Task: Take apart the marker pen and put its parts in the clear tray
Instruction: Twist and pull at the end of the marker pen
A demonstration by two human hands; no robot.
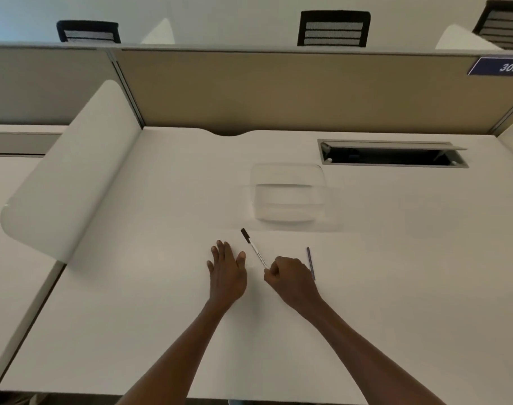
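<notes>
**A:** ok so where's the marker at? The marker pen is lying on the white worktop, slanted, black cap end pointing up-left toward the clear tray, white barrel running down-right. It's whole, cap on.

**B:** yep, and the right hand is curled up with its fingertips pinched onto the lower end of the barrel. So clamped on the pen, at the tail end only. Can't tell if that end is lifted off the surface or not.

**A:** left hand?

**B:** flat, palm down on the worktop, fingers spread apart, holding nothing. It sits just left of the pen, not touching it as far as I can see.

**A:** the tray looks empty to me, hard to read since it's see-through. It sits beyond the pen's cap, near but apart.

**B:** also there's a thin dark stick just right of the right hand, lying almost straight up-down. Too small to tell what it is. Behind everything is an open cable hatch in the worktop, off to the right of the tray.
</notes>
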